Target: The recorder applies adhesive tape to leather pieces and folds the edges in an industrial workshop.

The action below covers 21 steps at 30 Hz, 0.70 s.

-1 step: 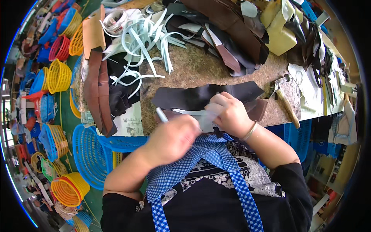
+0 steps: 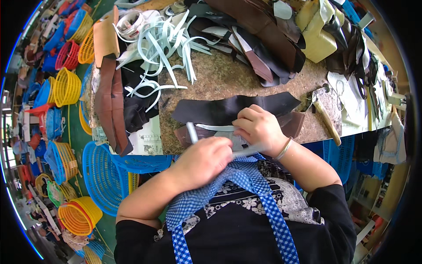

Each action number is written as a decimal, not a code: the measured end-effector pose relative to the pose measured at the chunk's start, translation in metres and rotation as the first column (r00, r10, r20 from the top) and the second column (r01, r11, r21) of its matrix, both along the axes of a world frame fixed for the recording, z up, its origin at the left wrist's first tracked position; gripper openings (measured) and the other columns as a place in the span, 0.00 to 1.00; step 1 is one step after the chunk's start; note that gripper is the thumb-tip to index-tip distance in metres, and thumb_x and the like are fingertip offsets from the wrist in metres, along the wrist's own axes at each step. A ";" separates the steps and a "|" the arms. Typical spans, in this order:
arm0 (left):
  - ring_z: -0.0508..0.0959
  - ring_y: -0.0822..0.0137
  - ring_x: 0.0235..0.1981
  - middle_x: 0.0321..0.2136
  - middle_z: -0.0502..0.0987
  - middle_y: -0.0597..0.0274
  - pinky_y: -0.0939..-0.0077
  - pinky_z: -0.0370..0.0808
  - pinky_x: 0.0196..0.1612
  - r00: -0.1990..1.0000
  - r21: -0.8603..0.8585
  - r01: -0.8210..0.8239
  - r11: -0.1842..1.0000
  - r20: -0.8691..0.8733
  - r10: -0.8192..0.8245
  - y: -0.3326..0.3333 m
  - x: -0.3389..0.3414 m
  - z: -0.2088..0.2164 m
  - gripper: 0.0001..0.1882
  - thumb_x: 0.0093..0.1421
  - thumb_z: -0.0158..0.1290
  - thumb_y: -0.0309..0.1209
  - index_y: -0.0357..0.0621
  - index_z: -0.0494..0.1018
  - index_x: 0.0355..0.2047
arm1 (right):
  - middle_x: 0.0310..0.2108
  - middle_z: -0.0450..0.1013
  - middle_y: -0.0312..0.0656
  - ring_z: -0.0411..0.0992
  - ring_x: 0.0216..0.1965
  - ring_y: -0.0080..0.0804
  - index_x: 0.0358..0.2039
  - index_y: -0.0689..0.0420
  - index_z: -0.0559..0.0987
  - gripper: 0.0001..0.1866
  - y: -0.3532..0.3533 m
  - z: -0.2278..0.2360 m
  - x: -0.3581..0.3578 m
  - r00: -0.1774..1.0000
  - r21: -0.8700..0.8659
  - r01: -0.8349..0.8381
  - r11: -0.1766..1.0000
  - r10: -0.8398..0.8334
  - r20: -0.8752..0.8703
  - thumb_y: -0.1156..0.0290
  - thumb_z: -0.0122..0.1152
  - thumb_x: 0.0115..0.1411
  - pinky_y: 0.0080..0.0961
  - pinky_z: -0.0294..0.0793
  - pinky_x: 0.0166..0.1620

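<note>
left hand (image 2: 204, 160) closed round white strip (image 2: 192, 133), free end jutting away from body, slightly left, long axis likewise. pale strip (image 2: 215, 128) crosswise just beyond it, beside near edge of black leather piece (image 2: 233, 110). right hand (image 2: 258, 127): fingertips bunched at pale strip's right end; pinching or pressing, cannot tell.

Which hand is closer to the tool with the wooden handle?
Right: the right hand is left of the wooden-handled tool; the left hand is farther left, lower in the picture.
</note>
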<state>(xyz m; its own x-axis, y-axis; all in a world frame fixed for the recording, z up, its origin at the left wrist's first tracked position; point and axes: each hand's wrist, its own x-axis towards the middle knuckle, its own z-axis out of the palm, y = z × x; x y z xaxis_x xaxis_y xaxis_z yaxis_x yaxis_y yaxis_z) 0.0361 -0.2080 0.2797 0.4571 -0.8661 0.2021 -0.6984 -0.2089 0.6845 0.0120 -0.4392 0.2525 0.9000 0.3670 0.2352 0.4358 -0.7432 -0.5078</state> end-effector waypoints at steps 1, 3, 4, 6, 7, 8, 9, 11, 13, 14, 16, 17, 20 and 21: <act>0.75 0.58 0.47 0.46 0.75 0.54 0.63 0.73 0.49 0.997 0.069 0.013 0.998 0.068 -0.018 -0.005 -0.008 -0.011 0.08 0.62 0.52 0.31 0.37 0.73 0.35 | 0.34 0.73 0.37 0.71 0.38 0.37 0.31 0.55 0.80 0.10 0.000 -0.003 0.001 0.998 -0.059 -0.055 0.997 0.057 0.022 0.69 0.66 0.46 0.31 0.74 0.41; 0.71 0.57 0.56 0.53 0.74 0.53 0.61 0.69 0.55 0.989 0.150 -0.004 0.989 0.146 -0.018 -0.008 -0.017 -0.024 0.10 0.57 0.54 0.30 0.36 0.75 0.36 | 0.34 0.73 0.36 0.71 0.38 0.36 0.30 0.55 0.79 0.09 -0.001 -0.008 -0.002 0.995 -0.069 -0.057 0.996 0.063 0.079 0.69 0.64 0.46 0.30 0.73 0.40; 0.71 0.57 0.56 0.53 0.74 0.53 0.61 0.69 0.55 0.989 0.151 -0.001 0.989 0.149 -0.022 -0.009 -0.017 -0.027 0.10 0.57 0.54 0.30 0.36 0.75 0.36 | 0.34 0.72 0.35 0.70 0.37 0.35 0.29 0.54 0.79 0.08 0.000 -0.009 -0.004 0.989 -0.081 -0.059 0.995 0.069 0.132 0.69 0.62 0.46 0.30 0.73 0.39; 0.72 0.54 0.55 0.54 0.74 0.51 0.59 0.71 0.55 0.988 0.124 -0.008 0.992 0.155 -0.011 -0.010 -0.019 -0.029 0.12 0.52 0.57 0.27 0.36 0.74 0.36 | 0.34 0.71 0.36 0.70 0.37 0.35 0.28 0.55 0.78 0.08 0.002 -0.007 -0.007 0.985 -0.104 -0.072 0.992 0.087 0.152 0.69 0.61 0.45 0.30 0.73 0.39; 0.72 0.54 0.55 0.54 0.74 0.51 0.59 0.71 0.55 0.988 0.125 -0.009 0.992 0.155 -0.011 -0.010 -0.020 -0.028 0.12 0.52 0.57 0.27 0.36 0.74 0.36 | 0.34 0.71 0.37 0.70 0.37 0.35 0.29 0.56 0.78 0.08 0.003 -0.005 -0.008 0.984 -0.125 -0.071 0.990 0.090 0.155 0.69 0.60 0.45 0.30 0.72 0.39; 0.72 0.54 0.55 0.54 0.74 0.51 0.60 0.71 0.55 0.989 0.141 -0.005 0.990 0.145 -0.016 -0.011 -0.021 -0.028 0.12 0.52 0.57 0.27 0.35 0.74 0.36 | 0.34 0.70 0.37 0.70 0.37 0.36 0.29 0.56 0.77 0.09 0.004 -0.005 -0.010 0.983 -0.145 -0.071 0.987 0.094 0.158 0.69 0.60 0.46 0.30 0.72 0.39; 0.72 0.54 0.55 0.54 0.74 0.51 0.60 0.71 0.55 0.990 0.155 0.002 0.988 0.137 -0.023 -0.012 -0.020 -0.027 0.12 0.52 0.57 0.27 0.35 0.74 0.36 | 0.34 0.70 0.37 0.70 0.37 0.36 0.29 0.56 0.77 0.09 0.005 -0.004 -0.010 0.983 -0.146 -0.070 0.987 0.093 0.159 0.69 0.60 0.46 0.30 0.72 0.39; 0.72 0.54 0.55 0.54 0.74 0.51 0.60 0.71 0.55 0.989 0.176 -0.001 0.984 0.146 -0.025 -0.014 -0.020 -0.024 0.12 0.52 0.57 0.27 0.35 0.74 0.37 | 0.35 0.70 0.39 0.69 0.37 0.37 0.29 0.57 0.75 0.10 0.008 -0.004 -0.011 0.984 -0.172 -0.068 0.983 0.095 0.153 0.68 0.60 0.45 0.31 0.71 0.39; 0.73 0.54 0.54 0.54 0.74 0.51 0.60 0.71 0.55 0.988 0.197 -0.003 0.980 0.152 -0.027 -0.014 -0.021 -0.022 0.12 0.52 0.57 0.27 0.35 0.74 0.37 | 0.34 0.70 0.39 0.70 0.37 0.37 0.30 0.57 0.74 0.10 0.007 -0.004 -0.007 0.986 -0.144 -0.063 0.988 0.084 0.142 0.69 0.61 0.47 0.31 0.71 0.39; 0.73 0.53 0.54 0.54 0.74 0.51 0.60 0.72 0.55 0.989 0.198 -0.002 0.980 0.148 -0.028 -0.014 -0.020 -0.022 0.12 0.52 0.57 0.27 0.35 0.74 0.36 | 0.33 0.70 0.39 0.70 0.37 0.38 0.30 0.58 0.73 0.10 0.006 -0.004 -0.006 0.989 -0.115 -0.058 0.992 0.073 0.132 0.70 0.61 0.48 0.32 0.70 0.39; 0.73 0.53 0.54 0.54 0.74 0.51 0.60 0.72 0.55 0.989 0.197 -0.001 0.980 0.144 -0.028 -0.014 -0.018 -0.023 0.11 0.52 0.56 0.27 0.35 0.74 0.36 | 0.32 0.71 0.40 0.71 0.36 0.39 0.31 0.58 0.72 0.09 0.000 0.008 -0.005 0.996 -0.015 -0.084 0.996 0.084 0.041 0.72 0.61 0.50 0.34 0.70 0.39; 0.73 0.54 0.53 0.52 0.75 0.51 0.61 0.73 0.54 0.991 0.186 0.000 0.983 0.132 -0.024 -0.015 -0.017 -0.023 0.11 0.54 0.54 0.28 0.35 0.75 0.36 | 0.30 0.71 0.40 0.72 0.35 0.41 0.32 0.59 0.72 0.09 -0.004 0.018 -0.004 0.993 0.088 -0.099 0.991 0.104 -0.049 0.73 0.61 0.51 0.36 0.71 0.40; 0.73 0.55 0.53 0.51 0.76 0.52 0.61 0.73 0.53 0.994 0.171 -0.007 0.985 0.105 -0.011 -0.015 -0.014 -0.020 0.11 0.55 0.54 0.29 0.35 0.76 0.37 | 0.29 0.71 0.41 0.73 0.30 0.30 0.37 0.60 0.72 0.06 -0.020 0.044 -0.008 0.936 0.476 0.205 0.855 -0.029 -0.351 0.81 0.58 0.60 0.26 0.73 0.36; 0.73 0.54 0.53 0.51 0.76 0.52 0.61 0.73 0.53 0.996 0.169 -0.008 0.986 0.091 -0.007 -0.016 -0.014 -0.019 0.12 0.55 0.55 0.29 0.35 0.76 0.38 | 0.28 0.72 0.37 0.71 0.31 0.22 0.38 0.60 0.72 0.04 -0.024 0.040 -0.007 0.915 0.648 0.307 0.697 -0.030 -0.402 0.81 0.55 0.64 0.19 0.72 0.36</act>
